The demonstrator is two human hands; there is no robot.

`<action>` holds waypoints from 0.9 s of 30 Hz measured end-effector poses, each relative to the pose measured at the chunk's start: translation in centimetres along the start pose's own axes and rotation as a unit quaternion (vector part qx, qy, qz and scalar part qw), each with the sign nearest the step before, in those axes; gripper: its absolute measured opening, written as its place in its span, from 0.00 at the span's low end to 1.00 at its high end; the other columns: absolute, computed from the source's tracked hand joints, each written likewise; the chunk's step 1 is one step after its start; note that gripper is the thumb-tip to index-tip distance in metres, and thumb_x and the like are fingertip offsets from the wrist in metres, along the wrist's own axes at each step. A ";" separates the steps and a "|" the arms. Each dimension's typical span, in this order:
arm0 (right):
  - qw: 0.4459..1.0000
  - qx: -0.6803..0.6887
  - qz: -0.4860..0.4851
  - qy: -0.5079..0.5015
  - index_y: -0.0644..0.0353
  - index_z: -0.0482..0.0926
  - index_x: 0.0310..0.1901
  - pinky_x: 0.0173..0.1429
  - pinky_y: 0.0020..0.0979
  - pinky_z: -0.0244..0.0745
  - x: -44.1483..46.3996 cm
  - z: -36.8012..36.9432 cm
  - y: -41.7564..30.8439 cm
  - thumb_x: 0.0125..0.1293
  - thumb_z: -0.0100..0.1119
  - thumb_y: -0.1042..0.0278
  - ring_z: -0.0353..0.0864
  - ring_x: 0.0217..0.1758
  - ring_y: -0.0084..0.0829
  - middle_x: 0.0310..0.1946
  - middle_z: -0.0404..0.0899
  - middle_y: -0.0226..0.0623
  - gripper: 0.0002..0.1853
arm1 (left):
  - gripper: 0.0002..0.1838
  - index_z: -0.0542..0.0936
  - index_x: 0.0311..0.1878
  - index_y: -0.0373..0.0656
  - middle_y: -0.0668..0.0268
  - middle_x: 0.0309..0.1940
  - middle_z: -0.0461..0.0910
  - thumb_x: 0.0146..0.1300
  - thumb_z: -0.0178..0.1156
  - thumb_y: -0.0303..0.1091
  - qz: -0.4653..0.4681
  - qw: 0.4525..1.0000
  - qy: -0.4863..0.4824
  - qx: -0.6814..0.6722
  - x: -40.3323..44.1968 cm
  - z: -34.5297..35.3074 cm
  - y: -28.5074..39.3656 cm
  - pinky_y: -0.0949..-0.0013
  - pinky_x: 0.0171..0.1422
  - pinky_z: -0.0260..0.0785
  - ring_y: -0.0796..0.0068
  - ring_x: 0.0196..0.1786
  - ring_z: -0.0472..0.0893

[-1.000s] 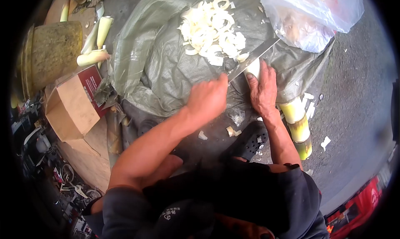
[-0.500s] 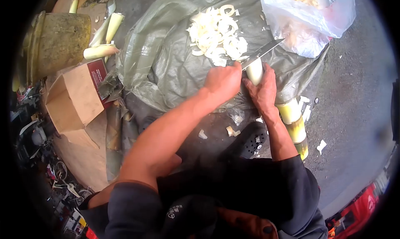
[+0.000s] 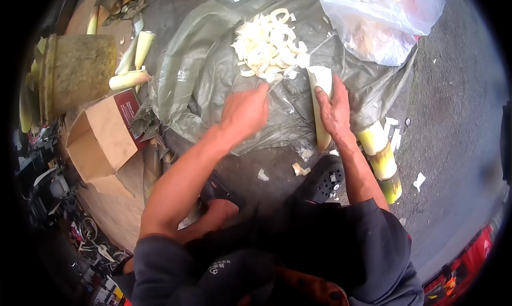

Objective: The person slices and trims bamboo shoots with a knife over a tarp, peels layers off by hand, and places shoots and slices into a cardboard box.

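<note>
My left hand (image 3: 246,111) is closed around a knife, and the knife's blade (image 3: 321,43) points up and to the right, blurred by motion and partly lost against the pale slices. The handle is hidden in my fist. My right hand (image 3: 336,106) grips a peeled bamboo shoot (image 3: 318,111), thumb on top and fingers along its right side. Its pale cut end faces away from me; the narrower end points toward my feet. Beyond both hands, a heap of cream-coloured bamboo shoot slices and rings (image 3: 266,45) lies on a grey-green plastic sheet (image 3: 200,87).
A clear plastic bag (image 3: 378,34) with pale pieces stands at the upper right. Another bamboo shoot (image 3: 381,164) lies by my right forearm. To the left are a dirty yellow bucket (image 3: 80,69), an open cardboard box (image 3: 104,138) and several peeled shoots (image 3: 143,50).
The knife has come away from the shoot, my left hand moving left and slightly toward me. The shoot's cut end now shows fully; my right hand still holds it.
</note>
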State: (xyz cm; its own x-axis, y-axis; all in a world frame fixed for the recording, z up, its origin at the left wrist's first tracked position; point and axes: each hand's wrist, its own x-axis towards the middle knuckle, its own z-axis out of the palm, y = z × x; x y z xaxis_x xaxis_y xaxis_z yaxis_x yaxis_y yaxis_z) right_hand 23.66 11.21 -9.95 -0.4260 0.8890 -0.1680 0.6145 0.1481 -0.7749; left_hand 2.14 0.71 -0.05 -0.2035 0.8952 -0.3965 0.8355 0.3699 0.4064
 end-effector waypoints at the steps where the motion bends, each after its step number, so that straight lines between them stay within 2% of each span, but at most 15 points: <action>1: 1.000 -0.023 0.010 -0.001 0.69 0.62 0.73 0.71 0.47 0.66 -0.4 -0.1 -0.9 0.65 0.70 0.55 0.71 0.65 0.54 0.61 0.71 0.57 0.42 | 0.11 0.76 0.50 0.37 0.46 0.33 0.84 0.66 0.57 0.28 0.001 1.000 -0.005 -0.005 -1.3 -0.1 0.1 0.41 0.43 0.73 0.40 0.35 0.83; 3: 0.997 -0.067 0.024 -0.004 0.69 0.60 0.73 0.71 0.47 0.65 -0.8 -0.3 -2.3 0.62 0.72 0.55 0.70 0.65 0.54 0.60 0.70 0.55 0.45 | 0.09 0.75 0.47 0.37 0.47 0.32 0.84 0.65 0.58 0.27 0.025 1.000 0.002 -0.005 -3.9 -0.8 0.3 0.42 0.40 0.73 0.40 0.32 0.83; 4: 0.998 -0.066 0.001 0.010 0.67 0.60 0.73 0.68 0.47 0.68 -0.9 0.1 -1.8 0.58 0.75 0.57 0.72 0.62 0.53 0.58 0.69 0.53 0.47 | 0.08 0.74 0.46 0.38 0.48 0.32 0.84 0.65 0.58 0.27 0.037 0.999 0.005 -0.005 -5.0 -1.1 0.4 0.42 0.38 0.73 0.41 0.31 0.83; 8: 0.998 -0.064 0.013 0.000 0.61 0.63 0.72 0.63 0.46 0.72 -0.9 0.2 -1.1 0.55 0.75 0.60 0.74 0.59 0.52 0.55 0.70 0.51 0.45 | 0.07 0.73 0.42 0.38 0.49 0.31 0.84 0.63 0.59 0.25 0.033 0.998 -0.032 0.031 -6.5 -1.5 0.4 0.44 0.34 0.73 0.42 0.30 0.83; 11: 0.998 -0.062 0.021 -0.011 0.60 0.64 0.72 0.63 0.46 0.72 -0.8 0.0 -1.8 0.55 0.75 0.59 0.74 0.59 0.52 0.54 0.71 0.51 0.44 | 0.07 0.73 0.42 0.38 0.49 0.31 0.84 0.63 0.59 0.25 0.027 0.998 -0.041 0.026 -6.3 -1.4 0.4 0.45 0.33 0.73 0.42 0.30 0.83; 13: 0.998 -0.062 0.021 -0.013 0.61 0.65 0.72 0.62 0.46 0.73 -0.8 -0.1 -1.7 0.55 0.75 0.59 0.74 0.59 0.52 0.54 0.71 0.51 0.44 | 0.07 0.73 0.42 0.37 0.49 0.31 0.84 0.62 0.59 0.25 0.023 0.997 -0.065 0.029 -5.5 -1.4 0.6 0.44 0.34 0.74 0.42 0.30 0.83; 20: 0.999 -0.049 0.009 -0.012 0.63 0.66 0.71 0.61 0.45 0.74 -0.6 -0.2 -0.9 0.56 0.73 0.57 0.74 0.57 0.51 0.53 0.71 0.49 0.43 | 0.09 0.74 0.44 0.33 0.46 0.28 0.83 0.61 0.57 0.25 0.040 0.998 -0.041 -0.016 -0.2 1.5 1.6 0.43 0.38 0.75 0.40 0.33 0.84; 23: 0.996 -0.092 -0.020 -0.001 0.64 0.67 0.71 0.61 0.45 0.74 -0.6 -0.3 -0.8 0.55 0.74 0.57 0.75 0.56 0.51 0.52 0.71 0.49 0.43 | 0.10 0.74 0.45 0.33 0.45 0.28 0.83 0.62 0.57 0.25 0.035 0.998 -0.042 -0.018 2.2 2.5 2.6 0.43 0.38 0.75 0.41 0.34 0.85; 26: 0.997 -0.076 -0.002 -0.004 0.64 0.67 0.71 0.63 0.44 0.73 -0.5 -0.3 -0.6 0.55 0.74 0.58 0.74 0.59 0.51 0.55 0.71 0.50 0.43 | 0.10 0.75 0.46 0.33 0.45 0.28 0.84 0.63 0.56 0.25 0.023 0.999 -0.043 -0.013 4.4 2.5 3.0 0.42 0.39 0.74 0.41 0.34 0.84; 27: 1.000 -0.005 0.014 -0.012 0.65 0.67 0.70 0.64 0.44 0.73 -0.5 -0.6 -0.6 0.56 0.73 0.59 0.73 0.60 0.51 0.56 0.71 0.51 0.42 | 0.10 0.75 0.46 0.34 0.45 0.28 0.84 0.63 0.56 0.26 0.023 0.999 -0.045 -0.013 4.8 2.3 3.0 0.42 0.39 0.74 0.40 0.33 0.84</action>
State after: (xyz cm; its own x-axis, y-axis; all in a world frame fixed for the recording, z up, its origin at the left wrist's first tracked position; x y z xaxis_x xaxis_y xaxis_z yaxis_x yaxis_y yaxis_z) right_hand 23.85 10.94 -9.03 -0.4246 0.8819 -0.2047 0.6331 0.1276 -0.7634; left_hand 4.85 5.56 -2.66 -0.1172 0.8864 -0.4479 0.8294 0.3354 0.4468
